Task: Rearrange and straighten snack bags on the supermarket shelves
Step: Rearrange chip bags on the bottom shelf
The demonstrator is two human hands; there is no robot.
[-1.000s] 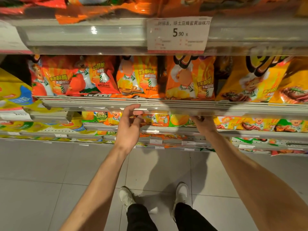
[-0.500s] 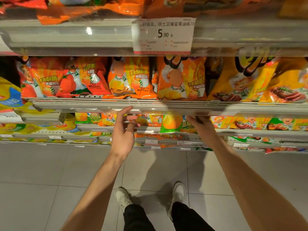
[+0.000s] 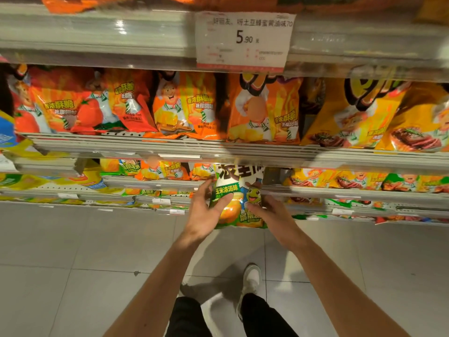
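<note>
A green, white and yellow snack bag point(image 3: 237, 200) with a cartoon turtle on it hangs in front of the lower shelf point(image 3: 155, 184), held upright between both hands. My left hand point(image 3: 206, 211) grips its left side, thumb across the front. My right hand point(image 3: 269, 210) holds its right side. The bag's top edge sits just under the middle shelf rail point(image 3: 315, 154). Orange snack bags point(image 3: 182, 103) and yellow snack bags point(image 3: 359, 113) with a cartoon chef stand in a row on the shelf above.
A white price tag point(image 3: 243, 40) reading 5.90 hangs from the top shelf edge. More bags line the lower shelves point(image 3: 364, 183) left and right. Grey tiled floor point(image 3: 73, 263) lies below, with my legs and white shoes point(image 3: 251, 276) on it.
Both hands reached under the middle shelf, then drew the green and white bag out toward me. It is now clear of the lower shelf, held by both hands.
</note>
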